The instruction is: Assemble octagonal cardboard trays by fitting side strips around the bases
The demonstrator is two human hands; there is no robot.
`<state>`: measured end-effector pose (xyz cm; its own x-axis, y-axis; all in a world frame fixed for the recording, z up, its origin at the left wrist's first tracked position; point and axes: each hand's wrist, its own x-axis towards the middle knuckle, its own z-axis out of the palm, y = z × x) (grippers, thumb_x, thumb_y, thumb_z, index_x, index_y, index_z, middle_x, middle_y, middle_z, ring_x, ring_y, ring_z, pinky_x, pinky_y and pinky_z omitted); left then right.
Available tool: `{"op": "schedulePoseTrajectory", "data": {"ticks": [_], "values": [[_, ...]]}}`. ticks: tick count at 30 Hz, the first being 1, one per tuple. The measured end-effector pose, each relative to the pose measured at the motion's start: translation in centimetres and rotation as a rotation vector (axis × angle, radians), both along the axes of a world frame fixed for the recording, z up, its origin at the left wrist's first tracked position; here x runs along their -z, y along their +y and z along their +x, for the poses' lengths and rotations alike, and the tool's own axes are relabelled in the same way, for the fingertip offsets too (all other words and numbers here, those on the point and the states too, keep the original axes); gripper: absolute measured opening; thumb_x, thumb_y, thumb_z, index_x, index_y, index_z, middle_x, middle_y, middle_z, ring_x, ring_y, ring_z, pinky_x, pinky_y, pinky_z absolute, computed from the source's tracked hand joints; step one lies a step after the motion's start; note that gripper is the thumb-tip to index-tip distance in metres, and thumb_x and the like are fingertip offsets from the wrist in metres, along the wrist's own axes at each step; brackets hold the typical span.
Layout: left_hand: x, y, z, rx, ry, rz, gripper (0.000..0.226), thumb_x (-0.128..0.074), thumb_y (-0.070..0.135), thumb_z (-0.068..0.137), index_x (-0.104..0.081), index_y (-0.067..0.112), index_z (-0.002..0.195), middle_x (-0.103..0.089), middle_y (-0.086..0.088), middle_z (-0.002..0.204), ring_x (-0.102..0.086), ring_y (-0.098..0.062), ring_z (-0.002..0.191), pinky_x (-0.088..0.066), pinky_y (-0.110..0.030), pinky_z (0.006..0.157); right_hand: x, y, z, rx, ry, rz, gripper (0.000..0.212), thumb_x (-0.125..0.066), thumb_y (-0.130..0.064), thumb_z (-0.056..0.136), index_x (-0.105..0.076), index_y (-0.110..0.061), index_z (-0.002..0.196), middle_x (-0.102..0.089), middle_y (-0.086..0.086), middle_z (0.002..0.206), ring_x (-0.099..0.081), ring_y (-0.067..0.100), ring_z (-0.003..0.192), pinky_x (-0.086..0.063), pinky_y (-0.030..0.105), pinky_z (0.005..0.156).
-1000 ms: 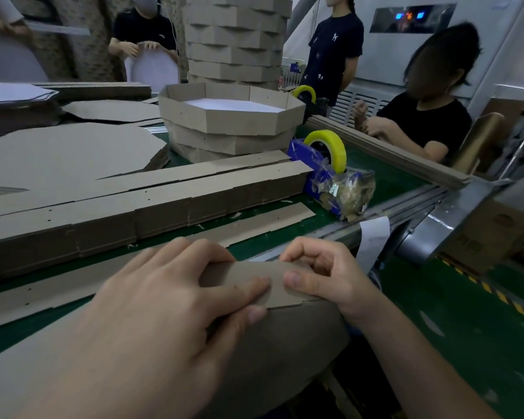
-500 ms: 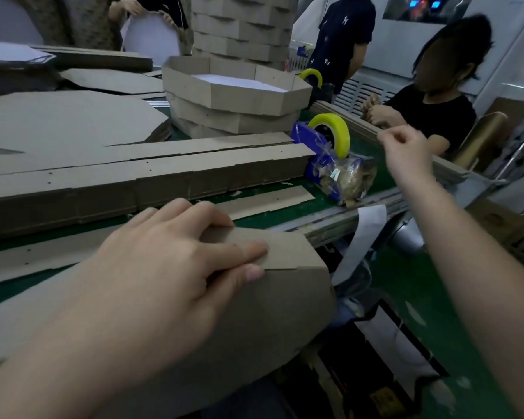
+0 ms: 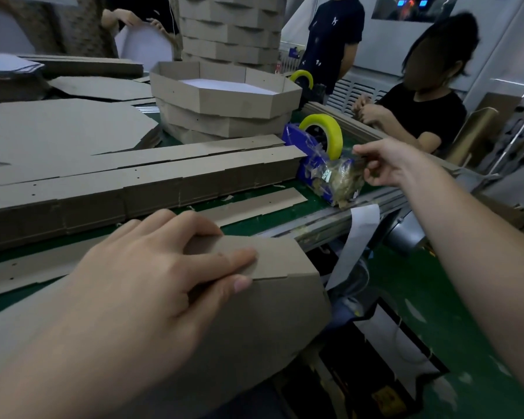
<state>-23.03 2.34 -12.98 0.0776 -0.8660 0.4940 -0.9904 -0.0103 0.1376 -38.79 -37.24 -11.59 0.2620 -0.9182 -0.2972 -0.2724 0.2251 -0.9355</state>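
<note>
My left hand (image 3: 152, 276) presses the folded end of a brown side strip (image 3: 279, 258) against the cardboard base (image 3: 270, 322), which hangs over the table's near edge. Fingers lie on top of the strip and the thumb sits on the panel below. My right hand (image 3: 384, 164) is stretched out to the blue tape dispenser (image 3: 300, 167) with its yellow roll (image 3: 335, 131). Its thumb and forefinger are pinched at the clear tape's free end. A stack of flat side strips (image 3: 164, 182) lies across the green table. Finished octagonal trays (image 3: 224, 95) are piled behind it.
A loose strip (image 3: 254, 205) lies on the green belt. Flat octagonal bases (image 3: 58, 125) are stacked at the left. A tall tray tower (image 3: 230, 25) stands at the back, with a second tape roll (image 3: 303, 75) beside it. A seated person (image 3: 424, 110) works at the right, and others stand behind.
My right hand let go of the strip's end, rose towards the right, and has now come down onto the tape dispenser. My left hand stays pressed on the strip.
</note>
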Motion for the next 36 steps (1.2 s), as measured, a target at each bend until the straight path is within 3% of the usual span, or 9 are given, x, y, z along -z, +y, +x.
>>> {"op": "schedulePoseTrajectory", "data": {"ticks": [5, 10, 15, 20, 23, 26, 29, 32, 36], "values": [[0.1, -0.1, 0.1, 0.017, 0.032, 0.002, 0.037, -0.04, 0.051, 0.089, -0.071, 0.042, 0.107, -0.063, 0.006, 0.099, -0.061, -0.026, 0.082, -0.05, -0.043, 0.061, 0.2, 0.6, -1.1, -0.007, -0.278, -0.048, 0.015, -0.062, -0.016, 0.089, -0.059, -0.016, 0.074, -0.042, -0.007, 0.063, -0.034, 0.004, 0.049, -0.043, 0.03, 0.072], [0.3, -0.1, 0.4, 0.02, 0.049, 0.024, 0.038, -0.04, 0.054, 0.089, -0.069, 0.044, 0.11, -0.062, 0.007, 0.102, -0.059, -0.024, 0.086, -0.05, -0.044, 0.064, 2.8, 1.2, -2.9, -0.02, -0.629, -0.109, 0.031, -0.053, -0.004, 0.09, -0.057, -0.014, 0.06, -0.049, -0.004, 0.054, -0.036, 0.006, 0.046, -0.05, 0.038, 0.086], [0.5, -0.4, 0.5, 0.033, 0.073, 0.013, 0.037, -0.039, 0.055, 0.09, -0.069, 0.045, 0.11, -0.062, 0.008, 0.103, -0.058, -0.024, 0.085, -0.05, -0.044, 0.066, 5.1, 1.5, -3.2, -0.037, -0.797, -0.157, 0.044, -0.047, 0.0, 0.087, -0.051, -0.017, 0.047, -0.04, -0.002, 0.05, -0.035, 0.008, 0.045, -0.052, 0.036, 0.086], [0.7, -0.4, 0.7, 0.05, 0.09, -0.003, 0.035, -0.043, 0.054, 0.09, -0.069, 0.045, 0.11, -0.061, 0.008, 0.104, -0.058, -0.024, 0.085, -0.049, -0.043, 0.066, 6.5, 1.6, -3.2, 0.079, -0.474, -0.294, 0.027, -0.059, 0.003, 0.088, -0.055, -0.003, 0.062, -0.044, -0.001, 0.047, -0.046, 0.006, 0.046, -0.055, 0.029, 0.075], [0.7, -0.4, 0.7, 0.055, 0.091, -0.008, 0.035, -0.042, 0.055, 0.09, -0.068, 0.044, 0.111, -0.061, 0.009, 0.105, -0.059, -0.023, 0.087, -0.049, -0.043, 0.067, 6.7, 2.0, -3.5, 0.156, -0.132, -0.472, 0.009, -0.073, -0.012, 0.085, -0.07, -0.004, 0.08, -0.059, -0.001, 0.073, -0.056, 0.01, 0.066, -0.05, 0.028, 0.071], [0.8, -0.5, 0.7, 0.062, 0.092, -0.011, 0.035, -0.042, 0.056, 0.09, -0.068, 0.045, 0.111, -0.061, 0.01, 0.105, -0.059, -0.023, 0.088, -0.05, -0.044, 0.067, 6.2, 2.4, -3.5, 0.17, 0.127, -0.723, 0.01, -0.073, -0.02, 0.085, -0.074, -0.014, 0.078, -0.06, -0.012, 0.076, -0.062, 0.005, 0.075, -0.048, 0.02, 0.071], [0.7, -0.5, 0.6, 0.066, 0.065, -0.006, 0.035, -0.041, 0.055, 0.09, -0.068, 0.044, 0.11, -0.062, 0.009, 0.106, -0.059, -0.024, 0.089, -0.049, -0.045, 0.067, 5.7, 2.3, -3.7, 0.217, 0.301, -0.716, 0.017, -0.073, -0.02, 0.085, -0.073, -0.002, 0.085, -0.067, 0.004, 0.086, -0.066, 0.007, 0.088, -0.049, 0.021, 0.078], [0.4, -0.4, 0.4, 0.07, 0.021, 0.009, 0.035, -0.04, 0.052, 0.09, -0.068, 0.042, 0.109, -0.063, 0.009, 0.107, -0.061, -0.024, 0.09, -0.05, -0.044, 0.068, 5.1, 4.2, -4.3, 0.231, 0.27, -0.652, 0.013, -0.073, -0.019, 0.085, -0.075, -0.007, 0.088, -0.07, 0.002, 0.09, -0.065, 0.016, 0.096, -0.048, 0.032, 0.089], [-0.4, -0.4, 0.1, 0.055, -0.02, 0.032, 0.034, -0.039, 0.051, 0.089, -0.068, 0.041, 0.103, -0.063, 0.013, 0.103, -0.062, -0.021, 0.088, -0.048, -0.039, 0.066, 2.9, 12.6, -3.3, 0.128, -0.069, -0.624, 0.011, -0.073, -0.024, 0.084, -0.074, -0.027, 0.074, -0.06, -0.018, 0.058, -0.05, -0.005, 0.054, -0.046, 0.024, 0.066]]}}
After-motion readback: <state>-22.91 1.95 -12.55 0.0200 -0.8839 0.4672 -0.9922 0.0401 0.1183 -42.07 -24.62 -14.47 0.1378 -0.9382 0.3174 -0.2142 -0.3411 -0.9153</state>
